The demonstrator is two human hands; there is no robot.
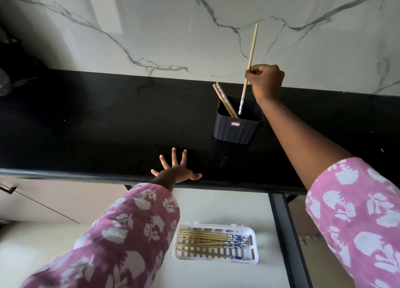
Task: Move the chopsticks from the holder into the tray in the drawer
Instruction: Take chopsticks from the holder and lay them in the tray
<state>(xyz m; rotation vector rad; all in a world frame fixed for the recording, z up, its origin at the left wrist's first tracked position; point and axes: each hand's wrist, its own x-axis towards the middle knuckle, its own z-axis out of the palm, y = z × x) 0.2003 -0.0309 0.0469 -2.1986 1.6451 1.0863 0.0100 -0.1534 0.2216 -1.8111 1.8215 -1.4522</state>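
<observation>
We read this as the lifting step. The right grip (pixel 265 80) is curled tight round one chopstick (pixel 252 49), pinching it near its middle, directly above the holder (pixel 237 127). The stick stands nearly upright, with its blue-patterned end down at the holder's mouth. From this angle we cannot say whether that end is clear of the rim or just inside it.

The remaining chopsticks (pixel 224 101) lean against the holder's left wall, so the job is not finished. The left grip (pixel 175 170) holds nothing. Its fingers are spread wide, palm down at the edge of the tabletop (pixel 86 125), left of the holder and nearer to us.

Below the holder, the drawer (pixel 227 205) stands open with the white tray (pixel 255 244) inside. The stored chopsticks (pixel 205 240) lie in it side by side, patterned ends to the right. We judge the task well over half done.

The next move calls for raising the stick free of the holder and carrying it down over the tabletop edge. It then needs turning level to match the others and laying in the tray.
</observation>
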